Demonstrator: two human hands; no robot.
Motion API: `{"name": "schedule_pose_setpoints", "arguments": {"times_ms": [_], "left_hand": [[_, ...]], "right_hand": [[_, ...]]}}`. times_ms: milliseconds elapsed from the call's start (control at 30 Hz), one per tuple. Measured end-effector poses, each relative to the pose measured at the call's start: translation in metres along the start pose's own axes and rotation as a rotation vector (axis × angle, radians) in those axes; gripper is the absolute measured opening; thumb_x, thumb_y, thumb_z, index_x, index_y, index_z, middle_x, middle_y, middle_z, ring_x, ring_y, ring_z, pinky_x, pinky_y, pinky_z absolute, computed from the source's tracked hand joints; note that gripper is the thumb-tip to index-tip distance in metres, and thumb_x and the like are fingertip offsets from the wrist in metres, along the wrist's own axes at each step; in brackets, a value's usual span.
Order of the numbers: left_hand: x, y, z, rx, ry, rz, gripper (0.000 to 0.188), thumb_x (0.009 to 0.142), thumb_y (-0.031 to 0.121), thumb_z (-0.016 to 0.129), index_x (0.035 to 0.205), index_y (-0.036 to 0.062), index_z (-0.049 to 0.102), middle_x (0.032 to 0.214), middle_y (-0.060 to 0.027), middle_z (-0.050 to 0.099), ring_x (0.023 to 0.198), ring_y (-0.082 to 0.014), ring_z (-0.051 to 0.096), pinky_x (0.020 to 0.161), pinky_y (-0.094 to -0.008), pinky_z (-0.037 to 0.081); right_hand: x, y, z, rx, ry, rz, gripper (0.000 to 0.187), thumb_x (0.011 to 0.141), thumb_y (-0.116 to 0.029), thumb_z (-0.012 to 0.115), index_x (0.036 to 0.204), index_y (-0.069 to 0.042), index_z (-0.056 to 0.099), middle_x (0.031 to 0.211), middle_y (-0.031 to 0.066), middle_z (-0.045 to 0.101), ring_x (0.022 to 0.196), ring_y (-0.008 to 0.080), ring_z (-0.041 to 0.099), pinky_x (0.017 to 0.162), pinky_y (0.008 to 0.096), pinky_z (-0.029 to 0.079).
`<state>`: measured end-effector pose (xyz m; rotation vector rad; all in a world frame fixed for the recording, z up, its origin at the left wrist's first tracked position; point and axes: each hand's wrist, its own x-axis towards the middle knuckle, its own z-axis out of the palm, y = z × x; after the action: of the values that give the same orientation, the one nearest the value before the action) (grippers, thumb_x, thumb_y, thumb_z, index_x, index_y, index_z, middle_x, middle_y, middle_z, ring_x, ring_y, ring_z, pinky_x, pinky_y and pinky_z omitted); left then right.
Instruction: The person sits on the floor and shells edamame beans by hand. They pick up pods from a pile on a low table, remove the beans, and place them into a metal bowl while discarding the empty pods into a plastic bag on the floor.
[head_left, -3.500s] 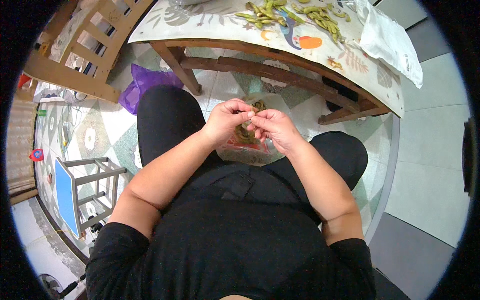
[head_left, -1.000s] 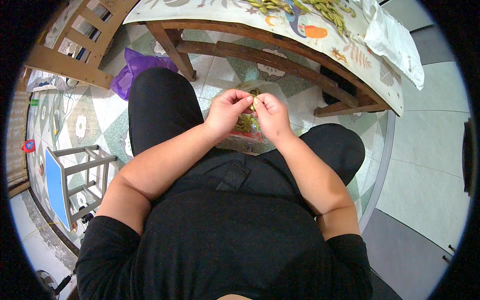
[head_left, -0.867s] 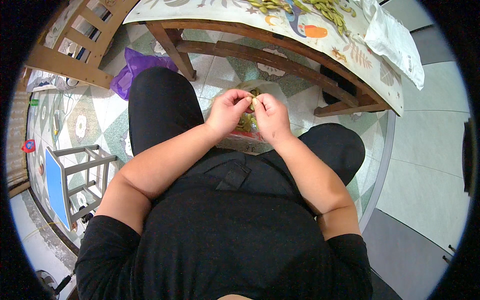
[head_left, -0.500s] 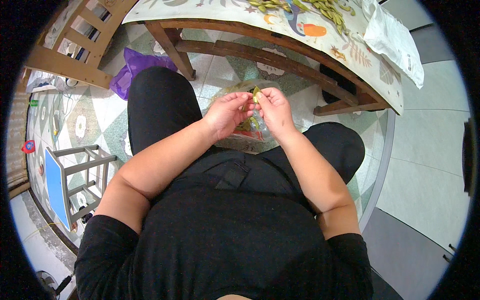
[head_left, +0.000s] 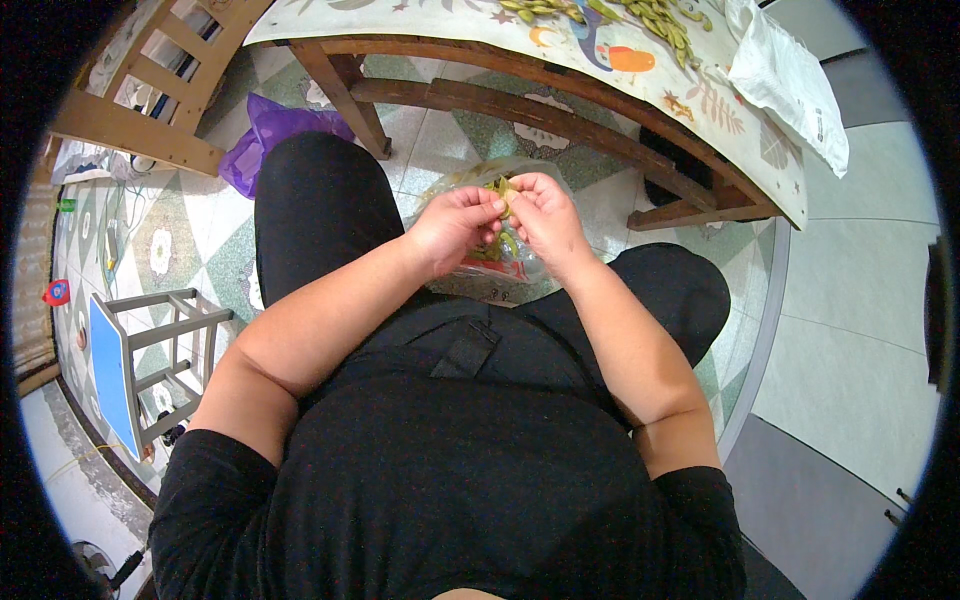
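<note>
Between my knees, my left hand (head_left: 457, 230) and my right hand (head_left: 550, 224) meet at the fingertips. Both pinch a green bean pod (head_left: 505, 190), which looks like a soybean pod and is partly split; my fingers cover much of it. Below them on the floor sits a clear plastic bag (head_left: 540, 174) with its mouth open. Several green pods or husks (head_left: 512, 243) lie inside, partly hidden by my hands. More whole pods (head_left: 665, 28) are piled on the table's far side.
A wooden table (head_left: 470, 104) with a patterned cloth stands ahead, a white plastic bag (head_left: 785, 85) at its right. A purple bag (head_left: 262, 140) rests on the floor near my left knee. Farther left are a blue-topped stool (head_left: 115, 375) and a wooden chair or bench (head_left: 140, 150).
My left fingertips have closed in against my right ones, and both now press on the pod. The pod has turned and looks more opened. My arms have hardly moved.
</note>
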<state>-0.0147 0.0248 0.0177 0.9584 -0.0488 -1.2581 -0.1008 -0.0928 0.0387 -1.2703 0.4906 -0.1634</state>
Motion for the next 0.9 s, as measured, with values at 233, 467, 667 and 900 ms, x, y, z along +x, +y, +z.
{"name": "schedule_pose_setpoints", "arguments": {"times_ms": [233,467,667,900], "left_hand": [[0.002,-0.002,0.005,0.131,0.029,0.114,0.010,0.079,0.010,0.055,0.086,0.0036,0.054,0.072,0.0000,0.054,0.060,-0.0068,0.046,0.054,-0.0189,0.037],[0.003,-0.003,-0.004,0.071,0.054,0.121,0.007,0.081,0.012,0.052,0.081,0.0045,0.052,0.068,0.0011,0.052,0.059,-0.0066,0.044,0.050,-0.0185,0.034],[-0.001,0.000,-0.001,-0.256,0.056,-0.052,0.011,0.082,0.015,0.051,0.087,0.0058,0.052,0.075,-0.0003,0.053,0.065,-0.0101,0.049,0.056,-0.0214,0.040],[-0.001,0.000,0.001,-0.122,0.053,-0.015,0.014,0.082,0.014,0.050,0.092,0.0034,0.053,0.076,-0.0012,0.054,0.066,-0.0095,0.048,0.058,-0.0212,0.041]], "right_hand": [[-0.001,-0.011,-0.006,-0.005,-0.008,0.098,0.013,0.082,-0.014,0.049,0.089,-0.003,0.047,0.064,0.0011,0.052,0.048,0.0053,0.045,0.040,0.0174,0.034],[0.001,-0.008,-0.009,-0.175,-0.048,0.103,0.011,0.080,-0.014,0.052,0.081,-0.004,0.049,0.066,0.0021,0.053,0.050,0.0073,0.048,0.042,0.0205,0.037],[0.001,0.006,-0.006,-0.724,-0.006,-0.441,0.011,0.078,-0.012,0.053,0.079,-0.001,0.052,0.068,0.0016,0.052,0.063,0.0108,0.052,0.057,0.0232,0.042],[0.000,-0.003,0.000,-0.323,-0.029,-0.050,0.010,0.080,-0.011,0.051,0.081,-0.001,0.052,0.065,0.0001,0.049,0.059,0.0095,0.050,0.052,0.0209,0.040]]}}
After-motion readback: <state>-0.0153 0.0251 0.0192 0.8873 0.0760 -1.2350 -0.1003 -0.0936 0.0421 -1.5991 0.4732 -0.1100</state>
